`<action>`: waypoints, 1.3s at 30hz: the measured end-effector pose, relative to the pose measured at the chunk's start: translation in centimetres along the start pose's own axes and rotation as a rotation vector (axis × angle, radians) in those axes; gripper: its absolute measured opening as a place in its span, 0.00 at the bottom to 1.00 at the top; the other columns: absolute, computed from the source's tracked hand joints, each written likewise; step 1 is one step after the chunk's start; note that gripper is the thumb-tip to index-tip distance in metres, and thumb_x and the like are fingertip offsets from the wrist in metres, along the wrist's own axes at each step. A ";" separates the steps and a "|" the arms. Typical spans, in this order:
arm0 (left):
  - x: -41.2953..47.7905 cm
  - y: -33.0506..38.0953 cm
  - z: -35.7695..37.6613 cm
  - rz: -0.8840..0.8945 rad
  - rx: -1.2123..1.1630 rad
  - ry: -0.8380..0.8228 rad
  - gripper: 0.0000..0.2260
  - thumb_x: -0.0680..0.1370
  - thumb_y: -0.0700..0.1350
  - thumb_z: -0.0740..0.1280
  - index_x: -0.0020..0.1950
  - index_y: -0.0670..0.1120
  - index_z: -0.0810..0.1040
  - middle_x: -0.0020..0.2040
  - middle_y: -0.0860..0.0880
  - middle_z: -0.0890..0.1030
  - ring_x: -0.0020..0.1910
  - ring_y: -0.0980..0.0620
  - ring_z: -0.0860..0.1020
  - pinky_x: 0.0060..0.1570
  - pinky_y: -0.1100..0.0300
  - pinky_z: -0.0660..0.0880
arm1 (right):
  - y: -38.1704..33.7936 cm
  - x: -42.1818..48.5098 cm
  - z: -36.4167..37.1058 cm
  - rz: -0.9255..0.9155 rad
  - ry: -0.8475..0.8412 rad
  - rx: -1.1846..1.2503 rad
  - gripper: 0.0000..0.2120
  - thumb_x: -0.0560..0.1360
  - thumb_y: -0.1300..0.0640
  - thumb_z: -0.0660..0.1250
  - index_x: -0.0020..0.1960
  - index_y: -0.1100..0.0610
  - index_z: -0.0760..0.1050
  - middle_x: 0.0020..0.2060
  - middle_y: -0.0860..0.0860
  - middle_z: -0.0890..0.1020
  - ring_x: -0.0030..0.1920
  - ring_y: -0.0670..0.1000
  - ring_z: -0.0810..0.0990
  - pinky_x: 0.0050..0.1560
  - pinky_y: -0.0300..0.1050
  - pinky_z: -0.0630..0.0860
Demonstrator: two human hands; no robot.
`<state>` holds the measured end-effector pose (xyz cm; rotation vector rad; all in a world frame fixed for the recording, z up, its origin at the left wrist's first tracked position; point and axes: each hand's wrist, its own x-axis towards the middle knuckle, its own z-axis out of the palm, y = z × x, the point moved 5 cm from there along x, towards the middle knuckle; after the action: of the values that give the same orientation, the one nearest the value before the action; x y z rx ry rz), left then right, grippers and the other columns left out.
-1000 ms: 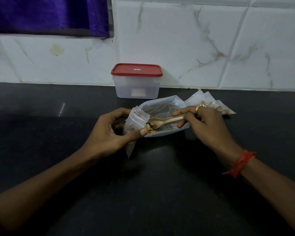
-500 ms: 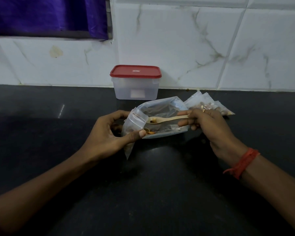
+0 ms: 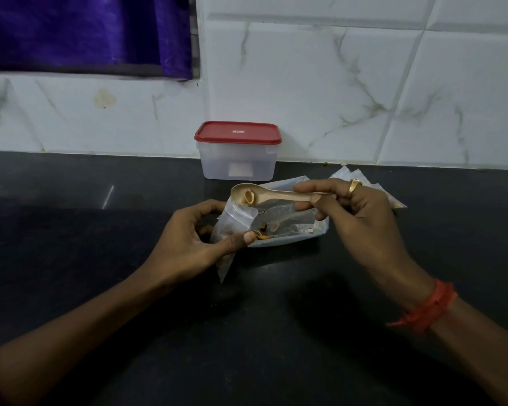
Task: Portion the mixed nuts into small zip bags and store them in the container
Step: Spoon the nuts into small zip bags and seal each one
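Centrally, just below mid-frame: left hand [image 3: 188, 241] pinching a small clear plastic zip bag [image 3: 235, 222] between thumb and fingers, mouth held open, bottom corner hanging down toward the black stone countertop [image 3: 71, 230]. Right of it, right hand [image 3: 361, 218] closed around the handle of a pale gold plastic spoon [image 3: 264, 196], bowl raised just above the small bag's mouth with one nut shell piece [image 3: 248, 197] lying in it. Underneath and between both hands, a larger clear bag of mixed nuts [image 3: 288, 227] lying on the counter, a few nuts showing at its open edge. Behind the right hand, more clear bags [image 3: 346, 174], partly hidden. Farther up, centre frame against the white marble-patterned tiles [image 3: 335, 83], a translucent rectangular container with a red lid [image 3: 237, 152], lid on. Upper left: purple curtain [image 3: 85, 30].
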<state>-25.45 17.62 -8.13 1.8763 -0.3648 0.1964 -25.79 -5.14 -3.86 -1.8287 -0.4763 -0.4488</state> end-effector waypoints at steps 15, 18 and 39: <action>0.1 -0.2 -0.2 -0.019 -0.042 0.014 0.23 0.66 0.51 0.76 0.60 0.49 0.81 0.56 0.52 0.85 0.54 0.54 0.83 0.51 0.58 0.82 | 2.1 0.3 -1.6 0.038 0.201 -0.086 0.14 0.79 0.66 0.65 0.49 0.50 0.84 0.39 0.46 0.87 0.41 0.43 0.84 0.44 0.41 0.80; 0.1 -0.2 -0.3 -0.003 -0.026 0.018 0.22 0.67 0.50 0.77 0.59 0.49 0.81 0.55 0.53 0.85 0.55 0.55 0.83 0.52 0.58 0.81 | 2.8 0.1 -1.4 0.009 0.172 -0.305 0.11 0.77 0.62 0.67 0.49 0.49 0.85 0.39 0.43 0.86 0.40 0.41 0.84 0.43 0.41 0.81; 0.1 -0.2 -0.2 -0.009 -0.007 0.019 0.23 0.67 0.51 0.76 0.61 0.49 0.80 0.55 0.53 0.85 0.54 0.56 0.83 0.50 0.63 0.81 | 3.5 -0.3 0.2 0.430 -0.073 -0.092 0.14 0.78 0.61 0.61 0.46 0.53 0.86 0.37 0.50 0.87 0.29 0.52 0.78 0.39 0.46 0.78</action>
<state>-25.30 17.91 -8.24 1.8672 -0.3431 0.2064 -24.12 -5.92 -6.89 -1.9756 -0.1029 -0.1106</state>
